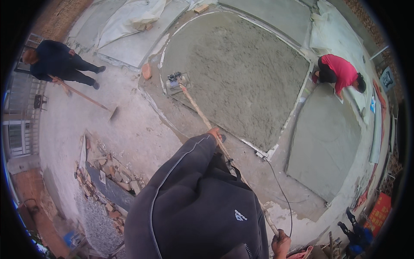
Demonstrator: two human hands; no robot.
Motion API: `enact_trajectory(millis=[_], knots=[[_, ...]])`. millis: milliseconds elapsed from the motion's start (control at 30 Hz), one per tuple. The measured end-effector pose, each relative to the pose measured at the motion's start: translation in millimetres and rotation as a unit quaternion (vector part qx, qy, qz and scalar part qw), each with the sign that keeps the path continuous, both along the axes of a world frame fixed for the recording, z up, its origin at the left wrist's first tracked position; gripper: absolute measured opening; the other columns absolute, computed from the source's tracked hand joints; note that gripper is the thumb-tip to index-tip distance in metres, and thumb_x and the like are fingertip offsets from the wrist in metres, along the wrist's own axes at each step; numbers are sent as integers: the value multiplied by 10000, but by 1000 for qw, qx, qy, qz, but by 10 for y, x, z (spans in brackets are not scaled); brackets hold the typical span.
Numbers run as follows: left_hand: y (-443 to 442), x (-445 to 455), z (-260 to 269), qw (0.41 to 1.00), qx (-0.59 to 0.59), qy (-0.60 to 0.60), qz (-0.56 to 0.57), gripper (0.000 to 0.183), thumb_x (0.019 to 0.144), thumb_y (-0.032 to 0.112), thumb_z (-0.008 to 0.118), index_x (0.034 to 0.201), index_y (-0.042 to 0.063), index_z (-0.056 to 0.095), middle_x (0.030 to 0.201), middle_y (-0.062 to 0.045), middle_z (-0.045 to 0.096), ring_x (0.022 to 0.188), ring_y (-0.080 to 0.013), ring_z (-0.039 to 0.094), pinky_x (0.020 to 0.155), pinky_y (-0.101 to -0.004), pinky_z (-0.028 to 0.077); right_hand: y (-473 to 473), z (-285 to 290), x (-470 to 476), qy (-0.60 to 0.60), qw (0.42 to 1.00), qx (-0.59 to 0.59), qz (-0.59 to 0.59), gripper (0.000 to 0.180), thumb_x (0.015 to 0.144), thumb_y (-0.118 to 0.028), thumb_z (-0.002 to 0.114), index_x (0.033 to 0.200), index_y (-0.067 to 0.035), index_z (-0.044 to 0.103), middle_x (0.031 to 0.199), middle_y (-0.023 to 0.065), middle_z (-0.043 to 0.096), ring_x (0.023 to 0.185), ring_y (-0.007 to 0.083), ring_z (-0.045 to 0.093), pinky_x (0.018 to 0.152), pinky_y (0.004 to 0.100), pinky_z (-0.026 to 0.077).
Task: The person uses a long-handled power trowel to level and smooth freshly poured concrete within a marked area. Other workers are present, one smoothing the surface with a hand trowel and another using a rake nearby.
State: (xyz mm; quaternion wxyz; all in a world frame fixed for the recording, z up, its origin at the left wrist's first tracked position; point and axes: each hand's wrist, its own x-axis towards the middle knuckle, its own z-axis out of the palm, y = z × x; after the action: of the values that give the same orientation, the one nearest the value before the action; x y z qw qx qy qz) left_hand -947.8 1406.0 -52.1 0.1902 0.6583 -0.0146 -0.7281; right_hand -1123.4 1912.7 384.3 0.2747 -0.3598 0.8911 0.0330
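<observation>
My left hand (pixel 216 133) grips a long wooden pole (pixel 198 109) partway along its length. Near the pole's rear end my right hand (pixel 280 244) is closed around it, low at the right of my dark jacket. At the far end a small motor-driven concrete vibrator (pixel 177 81) with a flat plate sits at the left edge of a wet, rough concrete slab (pixel 241 74). White edging (pixel 292 111) borders much of this slab. A black cable (pixel 280 186) runs from the pole area across the ground to my right.
A person in red (pixel 339 69) bends over a smoother slab (pixel 326 139) at right. Another person (pixel 61 61) holds a long-handled tool (pixel 87 97) at left. Broken brick rubble (pixel 111 170) and a dark board (pixel 108 186) lie left of me. Plastic sheeting (pixel 129 19) covers part of another slab.
</observation>
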Motion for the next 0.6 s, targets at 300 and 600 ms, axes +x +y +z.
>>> enact_trajectory(millis=[300,600], knots=[[298,-61,-4,993,109,-18,35,377,974,441,581,814,138,424,592,-5,341,462,-159,358,444,-335,343,505,-320,-195,-21,996,52,-75,218,662,-83,663,879,-77,643,680,214,662,662,427,663,604,508,524],[632,-138,259,992,114,-62,11,377,981,429,574,852,104,434,658,-37,354,485,-171,350,449,-367,372,864,-356,-31,30,993,75,-88,201,646,-64,646,846,-52,644,669,229,651,655,443,655,590,521,513]])
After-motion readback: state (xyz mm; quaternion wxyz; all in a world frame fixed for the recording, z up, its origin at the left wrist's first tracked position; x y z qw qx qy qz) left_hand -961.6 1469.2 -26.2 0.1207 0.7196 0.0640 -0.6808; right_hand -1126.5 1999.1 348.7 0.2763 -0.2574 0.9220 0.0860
